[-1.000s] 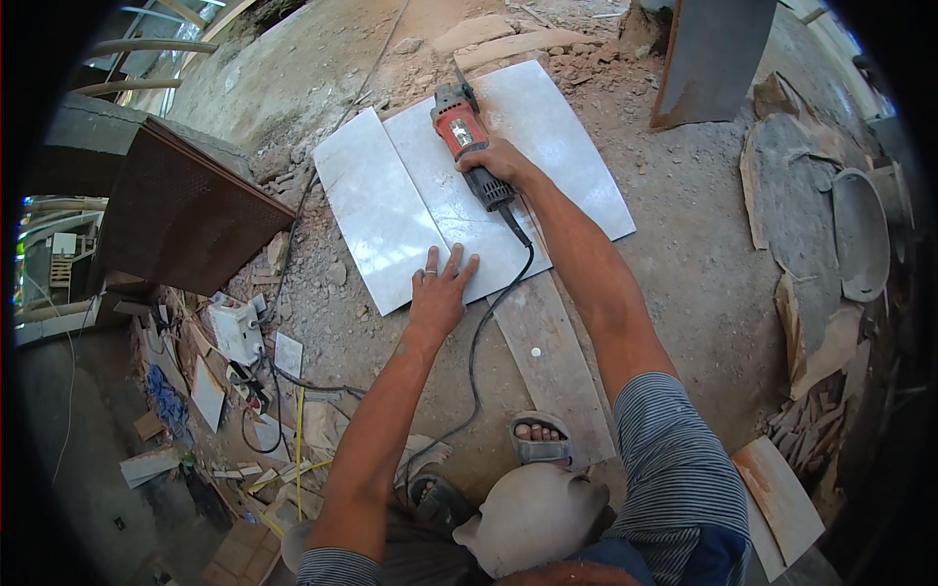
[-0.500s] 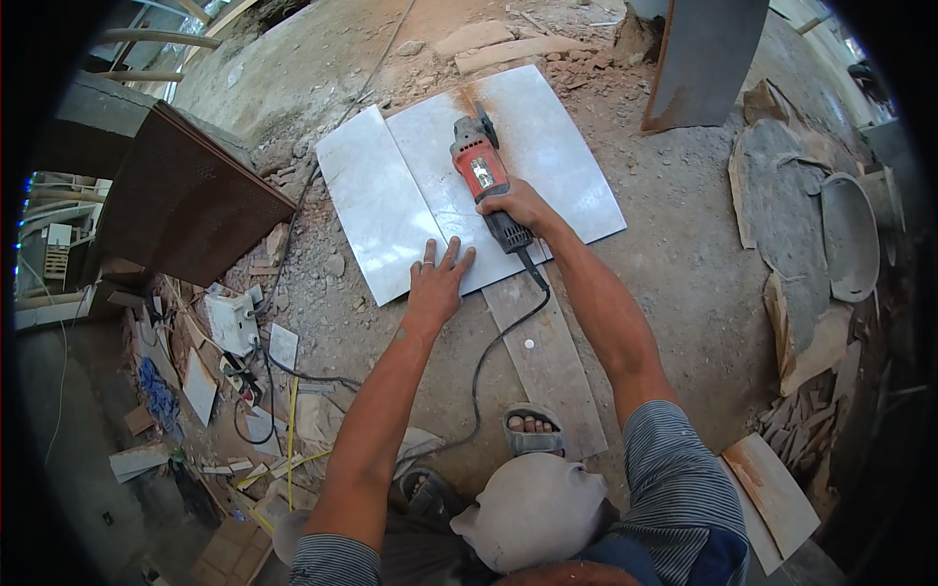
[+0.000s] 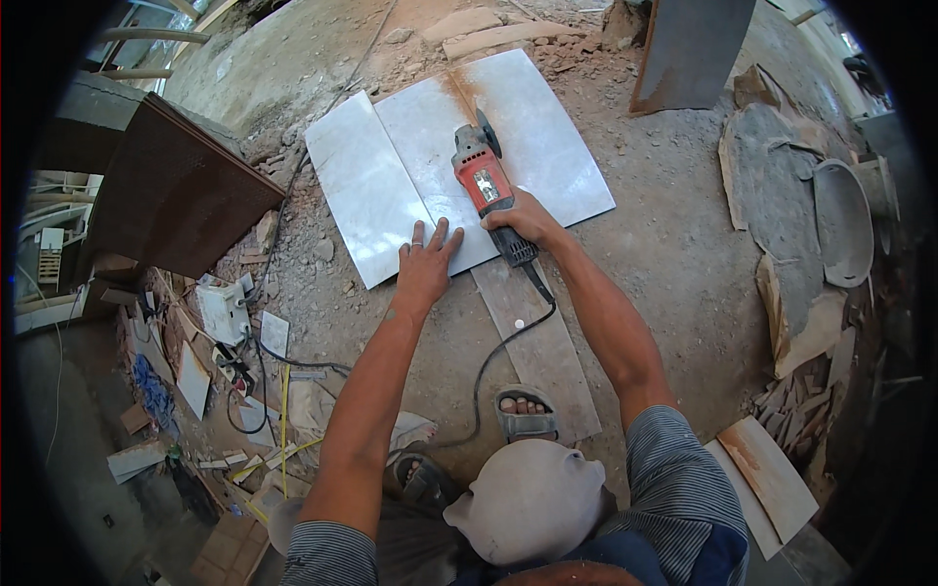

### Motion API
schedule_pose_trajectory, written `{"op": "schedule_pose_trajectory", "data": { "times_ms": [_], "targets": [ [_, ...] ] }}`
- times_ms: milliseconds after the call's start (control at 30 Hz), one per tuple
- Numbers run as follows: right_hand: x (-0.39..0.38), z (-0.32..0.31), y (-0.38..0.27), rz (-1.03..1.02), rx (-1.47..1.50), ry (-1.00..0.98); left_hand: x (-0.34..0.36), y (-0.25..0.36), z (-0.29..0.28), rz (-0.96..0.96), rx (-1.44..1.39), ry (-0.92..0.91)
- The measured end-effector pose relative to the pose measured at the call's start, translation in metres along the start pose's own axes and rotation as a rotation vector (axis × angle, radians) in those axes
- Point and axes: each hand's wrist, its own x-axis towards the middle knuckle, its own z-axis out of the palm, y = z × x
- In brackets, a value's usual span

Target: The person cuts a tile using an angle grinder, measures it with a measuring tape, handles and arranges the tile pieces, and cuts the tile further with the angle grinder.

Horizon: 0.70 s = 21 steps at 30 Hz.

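Note:
My right hand [image 3: 521, 217] is wrapped round the body of a red and black angle grinder [image 3: 481, 176]. The grinder's disc [image 3: 489, 135] stands on edge over a large white tile [image 3: 549, 132], with a streak of brown dust [image 3: 462, 90] beyond it. Whether the disc touches the tile, I cannot tell. My left hand [image 3: 426, 264] lies with fingers spread at the tile's near edge, beside the seam with a narrower white tile piece [image 3: 362, 186]. A black cord [image 3: 486, 376] runs from the grinder toward my feet.
A plank [image 3: 535, 337] extends from under the tile toward my sandalled foot [image 3: 526, 410]. Brown panels [image 3: 176, 186] lean at the left, above a white electrical box [image 3: 223, 311] and tile scraps. A grey panel [image 3: 692, 54] stands far right, near a basin [image 3: 842, 223].
The grinder has moved nearer to me across the tile, away from its far edge. My left hand keeps its place on the tile. The whole view has shifted slightly.

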Motion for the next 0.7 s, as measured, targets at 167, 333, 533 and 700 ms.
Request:
{"op": "schedule_pose_trajectory", "data": {
  "times_ms": [167, 333, 533, 700],
  "targets": [
    [-0.016, 0.002, 0.002, 0.0, -0.018, 0.009, 0.0, -0.001, 0.003, 0.004, 0.019, 0.003],
    [-0.03, 0.0, 0.009, 0.007, -0.075, -0.022, 0.0, 0.0, 0.0, 0.014, 0.029, 0.022],
    [-0.04, 0.003, 0.022, -0.015, -0.035, 0.029, -0.001, 0.005, -0.01, -0.02, -0.049, -0.03],
    [-0.049, 0.005, 0.024, -0.023, -0.035, 0.02, -0.002, 0.003, -0.008, -0.025, -0.037, -0.015]
  ]
}}
